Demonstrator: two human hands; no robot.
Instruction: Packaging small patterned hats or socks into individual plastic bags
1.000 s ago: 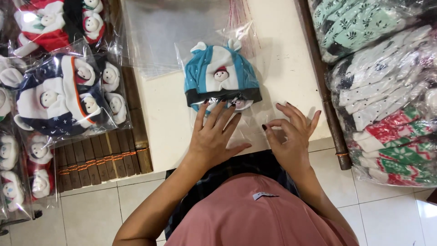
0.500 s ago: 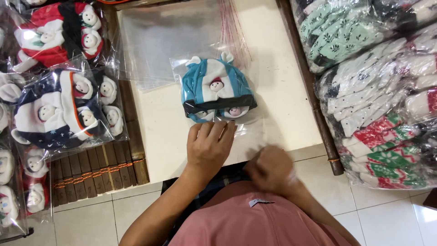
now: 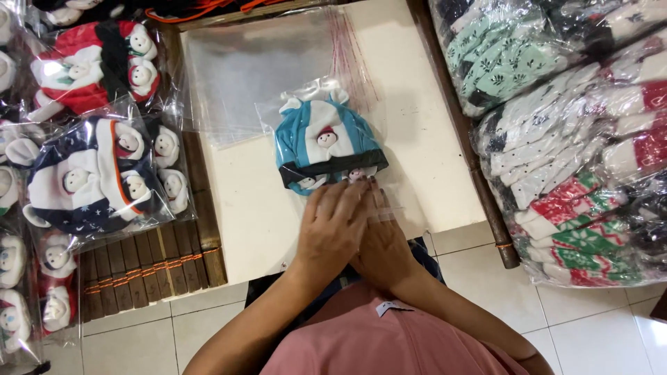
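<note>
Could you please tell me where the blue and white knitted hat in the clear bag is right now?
In the head view the bagged blue hat lies mid-table, just beyond both hands, right of the stack of empty clear bags.

Top: salmon-pink shirt, plain, with a small white tag at the neckline.
Lower garment: dark blue cloth showing just past the shirt's edge.
Arms: bare to the elbows, no sleeves in view.
Left hand (image 3: 332,226): bare, no rings.
Right hand (image 3: 383,244): bare, short nails.
</note>
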